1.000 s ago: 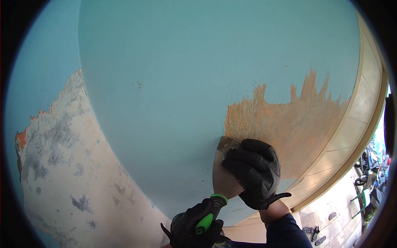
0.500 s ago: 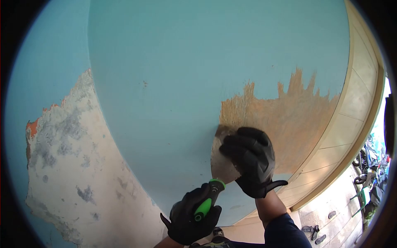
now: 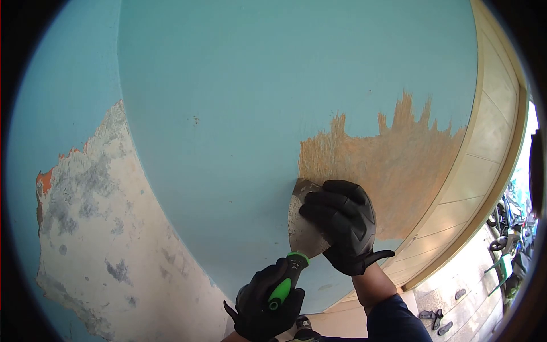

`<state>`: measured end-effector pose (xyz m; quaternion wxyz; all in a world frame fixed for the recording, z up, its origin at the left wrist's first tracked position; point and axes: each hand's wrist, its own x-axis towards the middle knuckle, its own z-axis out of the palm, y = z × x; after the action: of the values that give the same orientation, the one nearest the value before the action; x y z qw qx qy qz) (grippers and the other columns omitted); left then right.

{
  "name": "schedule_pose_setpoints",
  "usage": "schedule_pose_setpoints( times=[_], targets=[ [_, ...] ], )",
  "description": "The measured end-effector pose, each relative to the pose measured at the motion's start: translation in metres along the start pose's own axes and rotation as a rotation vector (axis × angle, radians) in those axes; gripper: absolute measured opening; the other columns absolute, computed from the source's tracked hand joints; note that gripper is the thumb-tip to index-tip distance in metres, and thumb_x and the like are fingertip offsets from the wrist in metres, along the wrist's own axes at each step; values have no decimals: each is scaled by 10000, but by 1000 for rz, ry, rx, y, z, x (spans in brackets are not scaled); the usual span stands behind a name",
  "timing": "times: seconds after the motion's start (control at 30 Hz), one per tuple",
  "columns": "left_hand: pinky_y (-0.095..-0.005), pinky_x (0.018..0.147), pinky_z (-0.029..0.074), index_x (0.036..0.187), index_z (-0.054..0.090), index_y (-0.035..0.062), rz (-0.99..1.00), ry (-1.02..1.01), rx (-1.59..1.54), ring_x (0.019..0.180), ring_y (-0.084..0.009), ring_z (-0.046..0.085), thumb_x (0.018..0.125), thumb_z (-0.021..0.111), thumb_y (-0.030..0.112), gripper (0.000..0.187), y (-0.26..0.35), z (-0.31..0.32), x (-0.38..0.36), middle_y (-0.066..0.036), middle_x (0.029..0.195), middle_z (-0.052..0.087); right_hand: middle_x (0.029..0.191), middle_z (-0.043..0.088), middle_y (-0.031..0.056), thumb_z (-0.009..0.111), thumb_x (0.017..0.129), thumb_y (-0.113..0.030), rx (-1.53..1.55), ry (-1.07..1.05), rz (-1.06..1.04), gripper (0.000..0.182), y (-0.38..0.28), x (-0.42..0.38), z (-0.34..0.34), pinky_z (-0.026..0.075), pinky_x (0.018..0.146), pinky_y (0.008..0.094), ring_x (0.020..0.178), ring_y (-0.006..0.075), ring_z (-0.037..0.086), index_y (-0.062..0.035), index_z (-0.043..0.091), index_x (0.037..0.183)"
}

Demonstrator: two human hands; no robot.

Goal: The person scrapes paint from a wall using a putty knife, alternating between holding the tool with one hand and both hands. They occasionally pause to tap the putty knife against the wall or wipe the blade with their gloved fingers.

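Observation:
My left hand [image 3: 268, 299], in a black glove, is wrapped round the black and green handle of a paint scraper [image 3: 304, 231]. The wide metal blade points up against the turquoise wall [image 3: 239, 74], with specks on its face. My gloved right hand [image 3: 342, 225] presses on the blade, its fingers bent close together across it. Just above the blade's edge lies a scraped brown patch [image 3: 393, 165] with a ragged upper border. Fingertips of my left hand are partly hidden behind the handle.
To the left, an adjoining wall has a bare whitish patch [image 3: 108, 228] with peeling edges. A cream door frame [image 3: 473, 176] borders the right side. Beyond it are sandals [image 3: 437, 319] on a tiled floor, a green chair [image 3: 502, 272] and parked motorbikes [image 3: 501, 233].
Blade and hands have shifted slightly down the wall, leaving a bit more brown surface showing above the blade's edge. Both hands keep their hold.

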<state>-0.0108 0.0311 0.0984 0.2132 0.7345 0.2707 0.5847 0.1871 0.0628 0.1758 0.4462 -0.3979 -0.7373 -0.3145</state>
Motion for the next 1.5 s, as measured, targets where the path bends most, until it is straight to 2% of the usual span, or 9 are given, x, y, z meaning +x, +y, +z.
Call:
schedule_pose_setpoints(
  times=[0.07, 0.17, 0.3, 0.53, 0.73, 0.8, 1.23, 1.3, 1.5],
  targets=[
    [-403, 923, 529, 1265, 620, 11, 32, -88, -82, 1087, -340, 668, 799, 747, 4, 483, -2, -4, 3, -179, 1203, 672, 1144, 692, 8, 782, 644, -107, 0, -15, 5, 406, 1, 0, -1, 519, 876, 462, 1104, 306, 614, -184, 739, 1040],
    [-394, 938, 519, 1266, 621, 14, -13, -112, -121, 1106, -334, 657, 803, 747, 10, 480, -2, -5, 2, -181, 1204, 663, 1149, 693, 6, 795, 636, -114, 4, -44, 28, 416, 0, 0, -2, 514, 888, 461, 1113, 303, 608, -188, 740, 1042],
    [-393, 935, 520, 1269, 623, 22, -16, -99, -106, 1102, -334, 660, 803, 751, 15, 484, -7, -1, 6, -178, 1196, 665, 1149, 690, 11, 803, 618, -116, 32, -42, 50, 445, 2, 4, 1, 505, 897, 455, 1121, 308, 602, -184, 733, 1053],
    [-366, 809, 546, 1223, 602, -52, 87, 70, -94, 903, -266, 673, 728, 731, 26, 517, -3, 2, 28, -177, 1038, 653, 1133, 682, 11, 816, 597, -114, 4, 77, -66, 468, 12, 33, 1, 501, 885, 446, 1117, 312, 603, -180, 724, 1050],
    [-366, 816, 545, 1216, 599, -59, -2, 5, 3, 929, -291, 671, 720, 729, 10, 517, 2, 0, 4, -177, 1049, 647, 1117, 688, 9, 821, 585, -112, 49, 26, 9, 469, -1, 3, 1, 511, 875, 448, 1092, 312, 619, -173, 720, 1039],
    [-391, 928, 522, 1274, 624, 31, 75, -60, -108, 1093, -336, 662, 798, 755, 20, 493, -5, -1, 5, -181, 1199, 663, 1122, 689, 7, 816, 603, -111, 51, 26, 11, 449, 1, 0, 2, 512, 873, 444, 1094, 306, 621, -177, 722, 1037],
    [-390, 961, 506, 1287, 602, 14, 96, -70, -103, 1107, -318, 651, 810, 741, 1, 498, -4, -4, 11, -183, 1226, 654, 1083, 698, 12, 774, 661, -77, 41, 68, 14, 372, 2, 11, 5, 519, 856, 446, 1059, 308, 631, -180, 726, 1015],
    [-367, 802, 544, 1218, 600, -54, 92, 39, -71, 908, -287, 666, 726, 719, 0, 509, -4, 0, 17, -178, 1037, 641, 1089, 692, 14, 773, 658, -80, 39, 86, 5, 379, 6, 21, 5, 518, 857, 450, 1064, 309, 626, -181, 724, 1021],
    [-366, 788, 539, 1246, 589, -44, 73, 50, -80, 876, -271, 650, 740, 717, -6, 523, 0, -1, 21, -172, 1039, 629, 1124, 667, 2, 794, 639, -95, 20, 139, -36, 418, 4, 31, 2, 515, 858, 444, 1094, 312, 599, -188, 709, 1038]
  ],
)
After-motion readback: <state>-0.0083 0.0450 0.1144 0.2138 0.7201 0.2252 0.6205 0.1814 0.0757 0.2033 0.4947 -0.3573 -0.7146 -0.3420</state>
